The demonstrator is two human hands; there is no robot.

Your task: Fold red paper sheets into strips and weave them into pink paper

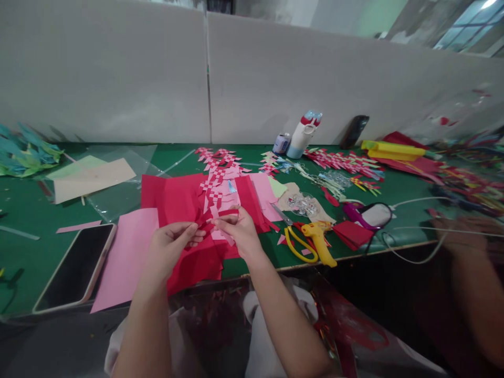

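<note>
My left hand [173,242] and my right hand [237,229] meet over the front of a green table [23,210], fingers pinched on thin red and pink paper strips [216,216] that cross between them. Under the hands lie sheets of red paper [177,202] and a pink sheet [126,257]. Just beyond the hands sits a heap of woven red-and-pink paper pieces [218,173].
A phone [74,268] lies face up at the front left. Yellow-handled scissors [297,242] and a yellow glue gun [319,239] lie right of my hands, with a bottle [302,135] behind. Another person's arm [468,262] is at the right edge. White partitions [118,73] back the table.
</note>
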